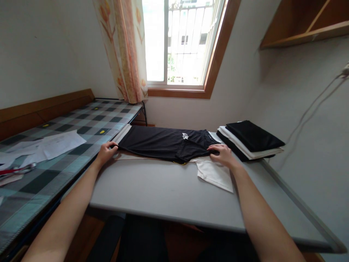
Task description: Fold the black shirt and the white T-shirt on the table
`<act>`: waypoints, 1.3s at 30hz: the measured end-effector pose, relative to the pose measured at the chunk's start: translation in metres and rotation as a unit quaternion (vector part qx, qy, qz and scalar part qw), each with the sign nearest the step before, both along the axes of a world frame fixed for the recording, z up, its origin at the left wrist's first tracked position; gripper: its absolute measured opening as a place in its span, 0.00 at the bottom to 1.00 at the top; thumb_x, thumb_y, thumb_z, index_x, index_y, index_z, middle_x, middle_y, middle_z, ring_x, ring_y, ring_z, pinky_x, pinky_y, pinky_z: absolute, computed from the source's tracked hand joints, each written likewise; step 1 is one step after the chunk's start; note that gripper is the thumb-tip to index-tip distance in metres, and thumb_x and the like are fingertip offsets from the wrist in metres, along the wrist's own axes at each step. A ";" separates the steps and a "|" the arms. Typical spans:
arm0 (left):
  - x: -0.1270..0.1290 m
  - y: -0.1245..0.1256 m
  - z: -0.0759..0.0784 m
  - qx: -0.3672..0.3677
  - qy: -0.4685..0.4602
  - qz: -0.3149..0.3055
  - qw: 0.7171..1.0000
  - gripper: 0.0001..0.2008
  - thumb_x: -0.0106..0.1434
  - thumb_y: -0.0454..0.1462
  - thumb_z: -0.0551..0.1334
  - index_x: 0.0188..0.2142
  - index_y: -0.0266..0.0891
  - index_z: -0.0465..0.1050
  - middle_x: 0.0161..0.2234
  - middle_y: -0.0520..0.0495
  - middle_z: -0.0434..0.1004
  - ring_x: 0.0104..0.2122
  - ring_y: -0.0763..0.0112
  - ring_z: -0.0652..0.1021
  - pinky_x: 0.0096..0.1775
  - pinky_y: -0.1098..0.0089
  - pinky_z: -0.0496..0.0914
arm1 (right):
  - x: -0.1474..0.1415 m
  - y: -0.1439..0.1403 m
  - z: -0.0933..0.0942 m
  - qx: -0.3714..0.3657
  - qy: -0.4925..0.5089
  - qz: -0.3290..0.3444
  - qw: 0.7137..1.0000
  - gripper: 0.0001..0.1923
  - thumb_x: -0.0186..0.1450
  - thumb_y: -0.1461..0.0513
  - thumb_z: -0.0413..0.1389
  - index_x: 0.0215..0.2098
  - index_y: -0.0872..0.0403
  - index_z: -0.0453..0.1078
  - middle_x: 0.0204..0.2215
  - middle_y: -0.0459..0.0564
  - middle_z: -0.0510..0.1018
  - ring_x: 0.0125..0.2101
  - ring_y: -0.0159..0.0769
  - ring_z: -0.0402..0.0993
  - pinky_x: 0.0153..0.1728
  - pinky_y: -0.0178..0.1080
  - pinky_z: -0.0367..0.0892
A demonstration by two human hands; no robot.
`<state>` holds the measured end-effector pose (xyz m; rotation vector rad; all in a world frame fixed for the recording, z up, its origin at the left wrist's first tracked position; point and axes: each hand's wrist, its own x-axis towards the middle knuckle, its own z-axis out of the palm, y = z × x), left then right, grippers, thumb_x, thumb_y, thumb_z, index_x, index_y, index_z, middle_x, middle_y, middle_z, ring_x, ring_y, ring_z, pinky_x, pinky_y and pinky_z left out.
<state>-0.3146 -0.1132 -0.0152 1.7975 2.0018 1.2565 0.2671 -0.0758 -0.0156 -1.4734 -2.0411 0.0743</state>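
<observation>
A black T-shirt (155,140) with white lettering lies sideways on the grey table (169,189), its near side folded over lengthwise. Beneath it is a white T-shirt (215,174); one white sleeve sticks out toward me at the right. My left hand (107,153) pinches the black shirt's near corner at the hem end. At the other end, my right hand (222,154) has its fingers closed on the black cloth near the collar and shoulder. The fingertips of both hands are partly hidden by the fabric.
A stack of folded black and white clothes (252,136) sits at the table's right back, by the wall. To the left, a bed with a checked mattress (62,133) holds loose papers (54,145). A window and curtain (128,51) are behind; a wooden shelf (305,36) hangs upper right.
</observation>
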 end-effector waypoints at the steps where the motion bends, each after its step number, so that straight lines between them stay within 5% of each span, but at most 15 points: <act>1: 0.000 0.000 -0.001 0.000 0.004 -0.002 1.000 0.12 0.48 0.45 0.57 0.25 0.41 0.72 0.27 0.49 0.77 0.34 0.62 0.77 0.41 0.68 0.71 | -0.010 -0.002 0.001 0.011 -0.020 0.019 1.000 0.10 0.55 0.61 0.61 0.36 0.48 0.79 0.41 0.50 0.81 0.46 0.49 0.72 0.47 0.51 0.65; 6: 0.001 0.002 -0.004 0.009 0.019 -0.012 1.000 0.12 0.48 0.46 0.57 0.26 0.41 0.73 0.29 0.48 0.79 0.34 0.62 0.78 0.42 0.69 0.72 | -0.062 -0.019 0.008 -0.004 -0.048 0.175 0.983 0.11 0.57 0.60 0.65 0.40 0.48 0.78 0.42 0.50 0.79 0.46 0.45 0.71 0.52 0.51 0.61; 11: 0.001 0.002 -0.005 0.012 0.019 -0.008 1.000 0.14 0.49 0.46 0.56 0.27 0.41 0.74 0.29 0.48 0.80 0.34 0.62 0.78 0.41 0.69 0.72 | -0.091 -0.026 0.001 -0.006 -0.066 0.228 0.971 0.08 0.59 0.60 0.65 0.38 0.49 0.79 0.39 0.51 0.79 0.42 0.41 0.72 0.49 0.46 0.61; 21: 0.001 -0.002 0.003 -0.024 0.011 -0.007 1.000 0.17 0.50 0.47 0.56 0.29 0.39 0.78 0.32 0.46 0.82 0.37 0.59 0.78 0.45 0.66 0.71 | -0.095 -0.026 0.006 -0.052 -0.005 0.296 0.954 0.15 0.70 0.56 0.53 0.36 0.54 0.80 0.33 0.52 0.80 0.31 0.33 0.73 0.36 0.35 0.63; 30: -0.019 -0.038 0.038 -0.133 0.037 -0.111 0.984 0.20 0.48 0.51 0.60 0.30 0.39 0.80 0.37 0.43 0.83 0.41 0.53 0.80 0.48 0.62 0.72 | -0.088 -0.036 0.032 -0.148 0.060 0.330 0.930 0.20 0.69 0.52 0.52 0.32 0.56 0.78 0.30 0.50 0.76 0.29 0.32 0.68 0.31 0.34 0.62; 39: -0.044 -0.059 0.045 -0.247 0.058 -0.156 0.955 0.19 0.49 0.54 0.60 0.23 0.40 0.75 0.24 0.47 0.77 0.30 0.60 0.77 0.36 0.66 0.73 | -0.105 -0.055 0.044 -0.320 0.025 0.345 0.882 0.16 0.65 0.53 0.55 0.32 0.57 0.73 0.27 0.46 0.73 0.28 0.30 0.65 0.30 0.33 0.61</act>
